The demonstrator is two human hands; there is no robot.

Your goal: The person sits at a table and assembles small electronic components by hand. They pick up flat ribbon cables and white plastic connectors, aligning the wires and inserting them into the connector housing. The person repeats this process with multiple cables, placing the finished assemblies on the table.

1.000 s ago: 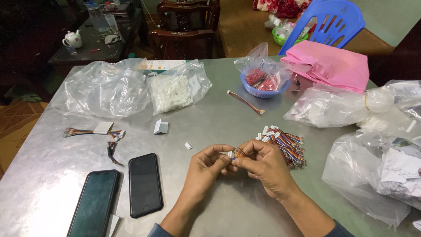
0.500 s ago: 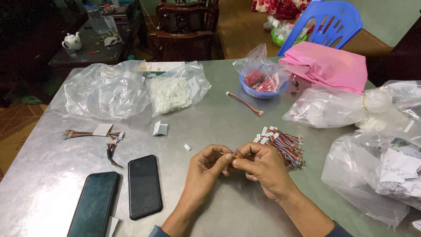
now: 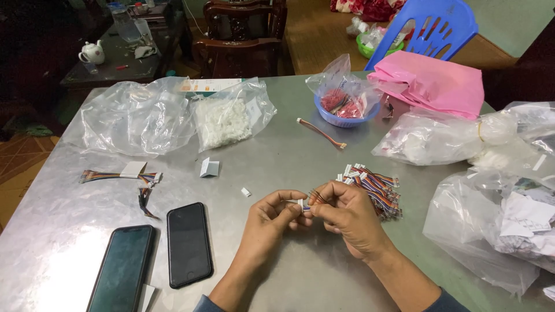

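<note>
My left hand [image 3: 270, 218] pinches a small white connector [image 3: 301, 203] between thumb and fingertips. My right hand [image 3: 346, 215] holds thin coloured wires [image 3: 315, 196] right against that connector; both hands meet just above the grey metal table [image 3: 277, 150]. Just right of my right hand lies a pile of multicoloured wire harnesses [image 3: 376, 185] with white plugs. A loose white connector [image 3: 245, 192] lies on the table to the left of my hands.
Two dark phones [image 3: 188, 243] [image 3: 122, 270] lie at the front left. A wire bundle [image 3: 124, 175], clear bags of white parts [image 3: 228, 118], a blue bowl [image 3: 347, 112], a pink bag [image 3: 430, 84] and more plastic bags [image 3: 503, 225] ring the table.
My hands have stayed in the same spot, with the fingers shifting slightly around the connector and wires.
</note>
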